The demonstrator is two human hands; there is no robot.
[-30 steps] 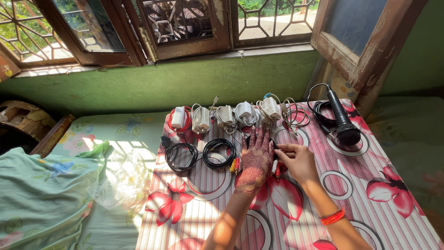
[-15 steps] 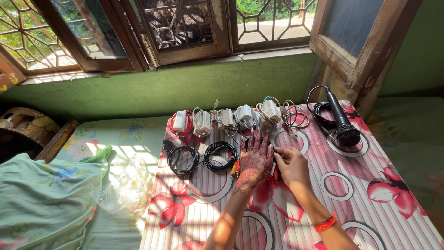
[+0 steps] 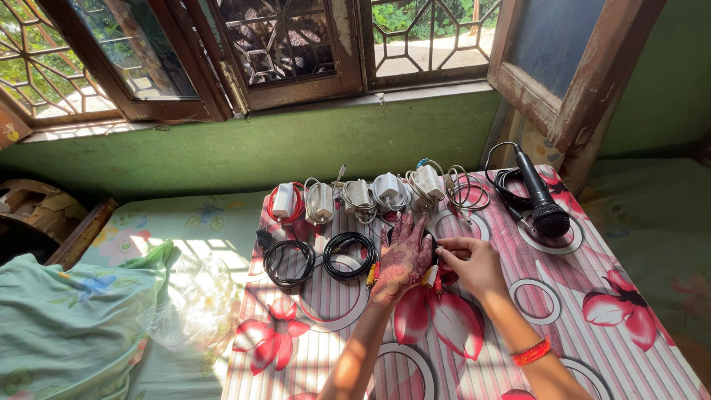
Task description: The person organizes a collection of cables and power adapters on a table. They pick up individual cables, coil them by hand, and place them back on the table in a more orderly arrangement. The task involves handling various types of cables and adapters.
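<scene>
My left hand (image 3: 404, 259), patterned with henna, lies flat on a coil of black cable (image 3: 431, 241) with red and yellow plugs (image 3: 372, 274) sticking out at both sides. My right hand (image 3: 468, 261) pinches the cable's right side, next to more coloured plugs (image 3: 433, 278). Both hands rest on a low table with a red and white flowered cover (image 3: 592, 311). Most of that coil is hidden under my left hand.
Two coiled black cables (image 3: 350, 254) (image 3: 289, 261) lie left of my hands. A row of white chargers wrapped in their cords (image 3: 355, 197) runs along the table's far edge. A black microphone (image 3: 541, 198) with its cable lies at the far right. A green cloth (image 3: 67, 318) lies on the bed at left.
My right hand has shifted slightly towards my left hand along the cable. The view has tilted a little; the objects on the table stay put.
</scene>
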